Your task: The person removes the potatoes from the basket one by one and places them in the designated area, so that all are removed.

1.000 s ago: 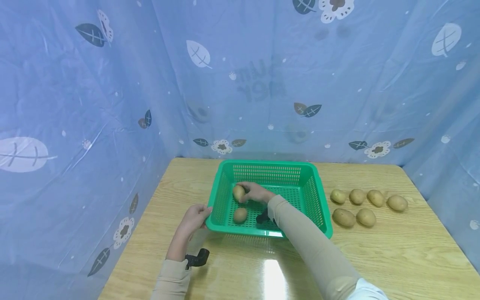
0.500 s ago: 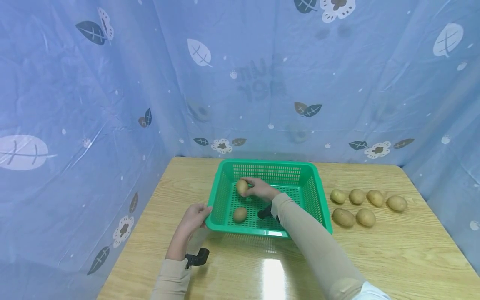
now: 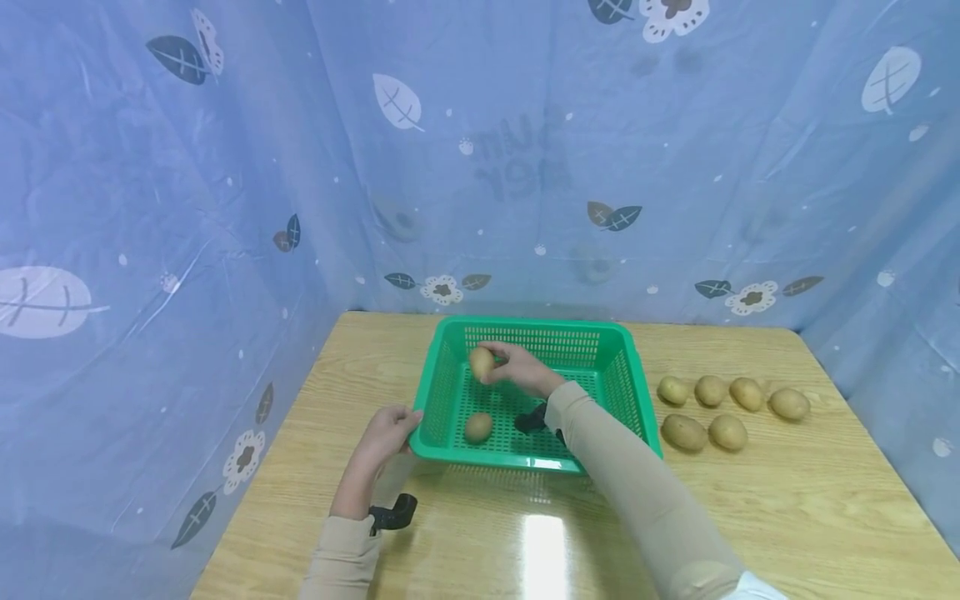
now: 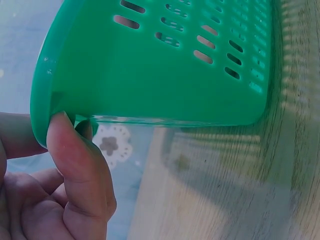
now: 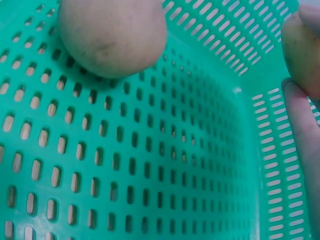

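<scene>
A green plastic basket [image 3: 647,400] with slotted walls stands on the wooden table. My left hand [image 3: 386,435] grips its near left corner, thumb and fingers pinching the rim [image 4: 42,85] in the left wrist view. Inside the basket, my right hand [image 3: 521,368] holds a potato [image 3: 482,364] between thumb and fingers, raised above the floor near the left wall. That same potato [image 5: 302,57] shows at the right edge of the right wrist view. A second potato [image 3: 478,427] lies on the basket floor, nearer the front left.
Several potatoes lie on the table right of the basket, in a back row [image 3: 747,394] and a front pair [image 3: 684,432]. Black wrist mounts sit on the left wrist [image 3: 395,512] and right wrist [image 3: 531,418]. A blue patterned curtain [image 3: 480,167] surrounds the table [image 3: 825,500].
My right hand has lifted the potato from the basket floor, moving it up and slightly toward the back. The left hand keeps its grip on the basket corner.
</scene>
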Available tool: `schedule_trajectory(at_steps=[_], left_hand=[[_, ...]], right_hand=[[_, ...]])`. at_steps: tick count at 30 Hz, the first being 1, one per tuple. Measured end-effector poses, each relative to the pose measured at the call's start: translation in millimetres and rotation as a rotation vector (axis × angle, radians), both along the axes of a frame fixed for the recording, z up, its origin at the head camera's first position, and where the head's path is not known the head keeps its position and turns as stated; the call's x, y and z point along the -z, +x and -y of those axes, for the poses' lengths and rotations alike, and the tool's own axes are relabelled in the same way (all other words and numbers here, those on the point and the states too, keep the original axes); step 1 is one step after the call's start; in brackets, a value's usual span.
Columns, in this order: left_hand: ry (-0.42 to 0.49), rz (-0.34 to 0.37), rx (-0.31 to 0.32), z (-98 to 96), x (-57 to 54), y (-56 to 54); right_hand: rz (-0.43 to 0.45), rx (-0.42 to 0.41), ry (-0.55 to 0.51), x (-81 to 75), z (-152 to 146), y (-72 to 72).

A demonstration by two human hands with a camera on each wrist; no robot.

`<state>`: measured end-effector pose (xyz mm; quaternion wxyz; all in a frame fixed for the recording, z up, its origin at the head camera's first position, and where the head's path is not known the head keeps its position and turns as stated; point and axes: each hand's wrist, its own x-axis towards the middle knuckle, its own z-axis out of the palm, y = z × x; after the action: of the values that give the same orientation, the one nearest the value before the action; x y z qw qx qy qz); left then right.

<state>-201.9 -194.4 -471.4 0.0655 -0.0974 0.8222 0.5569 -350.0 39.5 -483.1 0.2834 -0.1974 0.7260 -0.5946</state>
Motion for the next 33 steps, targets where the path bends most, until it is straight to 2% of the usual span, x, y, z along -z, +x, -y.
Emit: schedule_trajectory(at_steps=[8,17,27,33], left_hand=[[-0.002,0.019,-0.002,0.2,-1.3,0.8],[-0.003,0.015,0.001,0.4,-1.8,0.6],[0.004,0.021,-0.003,1.2,-1.9,-0.9],[0.005,0.02,-0.003,1.7,-1.9,-0.8]], right_hand=[[-0.054,-0.002,0.017,-10.4,-6,3.9],[-0.06,0.029,0.029,-27.8,-20,9.2],[-0.148,0.061,0.087,-54.6,-38,23.6],[-0.174,0.098,0.061,-67.1,-56,31.8]])
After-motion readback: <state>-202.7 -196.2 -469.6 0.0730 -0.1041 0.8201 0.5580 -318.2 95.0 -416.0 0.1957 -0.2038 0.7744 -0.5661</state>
